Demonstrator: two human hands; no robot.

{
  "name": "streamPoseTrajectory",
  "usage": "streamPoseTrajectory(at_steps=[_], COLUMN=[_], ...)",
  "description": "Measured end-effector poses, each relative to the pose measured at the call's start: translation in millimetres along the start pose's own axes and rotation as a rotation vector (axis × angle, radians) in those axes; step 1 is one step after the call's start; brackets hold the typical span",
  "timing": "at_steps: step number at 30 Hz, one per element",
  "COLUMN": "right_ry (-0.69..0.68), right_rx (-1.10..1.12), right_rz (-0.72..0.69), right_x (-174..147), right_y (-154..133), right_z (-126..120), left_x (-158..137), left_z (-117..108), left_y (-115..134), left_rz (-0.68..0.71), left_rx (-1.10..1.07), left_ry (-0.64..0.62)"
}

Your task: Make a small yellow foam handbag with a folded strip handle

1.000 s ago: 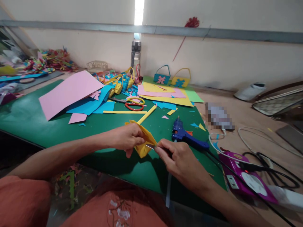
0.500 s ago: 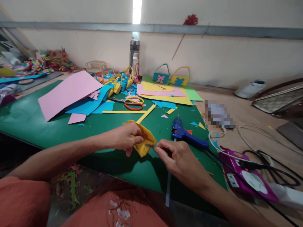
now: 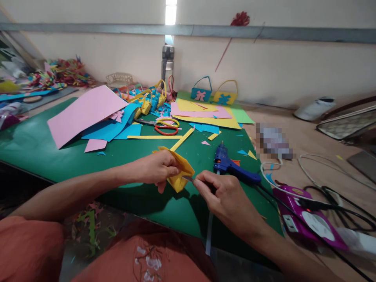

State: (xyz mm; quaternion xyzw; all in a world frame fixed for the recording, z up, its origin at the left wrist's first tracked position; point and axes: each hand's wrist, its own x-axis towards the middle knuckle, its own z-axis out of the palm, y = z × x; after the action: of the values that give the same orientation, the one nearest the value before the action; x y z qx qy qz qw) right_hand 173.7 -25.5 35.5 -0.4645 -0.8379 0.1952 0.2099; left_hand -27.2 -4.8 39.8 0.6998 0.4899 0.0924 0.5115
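Note:
My left hand [image 3: 160, 166] is closed round a folded yellow foam or paper piece [image 3: 179, 183], shaped like a small pouch and held above the green mat. Between the thumb and fingers of my right hand [image 3: 221, 192] is a thin tool with a pointed metal blade [image 3: 188, 178], probably a small knife. Its tip reaches the pouch's folded side; whether it goes in I cannot tell. A yellow strip [image 3: 182, 140] lies just beyond my left hand. Right of the pouch rests a blue glue gun [image 3: 226, 162], its pale glue stick hanging down behind my right hand.
Scissors [image 3: 166, 127] with red and yellow handles lie behind. Pink [image 3: 88, 113] and blue sheets are at left, small finished bags [image 3: 201, 94] against the wall. A purple power strip [image 3: 305, 219] with cables sits at right. The green mat's [image 3: 123, 209] front edge is near my lap.
The view has shifted slightly. A bit more of the blade shows beside the pouch. Both hands keep nearly the same place and grip.

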Motion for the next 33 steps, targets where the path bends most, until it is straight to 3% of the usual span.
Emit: streamPoseTrajectory(at_steps=[33], right_ry=[0.012], right_rx=[0.035], right_rz=[-0.01], right_x=[1.0], right_y=[4.3], right_z=[9.0], left_x=[-1.6], left_z=[2.0], left_y=[2.4], left_rz=[0.02], left_rx=[-0.02], left_ry=[0.016])
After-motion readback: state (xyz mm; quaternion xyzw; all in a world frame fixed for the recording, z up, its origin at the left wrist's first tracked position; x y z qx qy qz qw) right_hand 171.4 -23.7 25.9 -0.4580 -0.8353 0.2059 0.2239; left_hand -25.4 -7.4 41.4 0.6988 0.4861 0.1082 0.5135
